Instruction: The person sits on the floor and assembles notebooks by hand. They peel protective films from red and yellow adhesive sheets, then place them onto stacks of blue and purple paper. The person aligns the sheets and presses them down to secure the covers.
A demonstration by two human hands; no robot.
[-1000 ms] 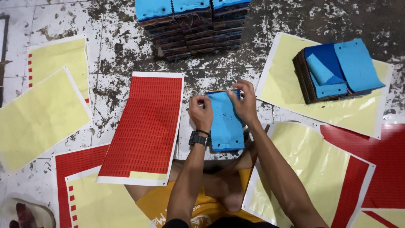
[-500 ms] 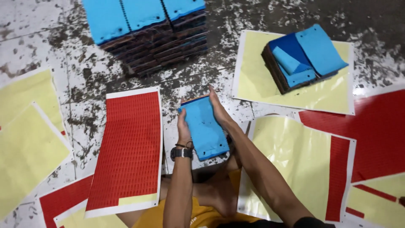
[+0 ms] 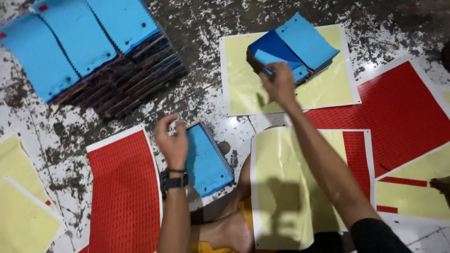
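Head view: a person sitting on a paint-spattered floor (image 3: pixel 211 28) is steadying a blue notebook (image 3: pixel 206 161) with the left hand (image 3: pixel 172 140) while the right hand (image 3: pixel 280 86) is reaching out to a small pile of blue covers (image 3: pixel 300 44).

The notebook is standing tilted on its lower edge just above the person's knee, its wire spine facing right. The left fingers are curled together over its top corner, gripping it. The right fingers are closing on the near edge of the small pile, which is lying on a yellow sheet (image 3: pixel 328 86); whether they are already pinching a single cover cannot be told, since the hand is hiding the contact.

A red sheet (image 3: pixel 124 192) is lying just left of the notebook, a second yellow sheet (image 3: pixel 286 187) just right of it, and a tall stack (image 3: pixel 93 56) of blue-topped notebooks is sitting well apart at the upper left.

Judging from this, doing the step well is calling for peeling off only the top cover by its edge so the pile is not sliding across the slick sheet, and for keeping the notebook held firmly upright so it is not tipping onto the red sheet.
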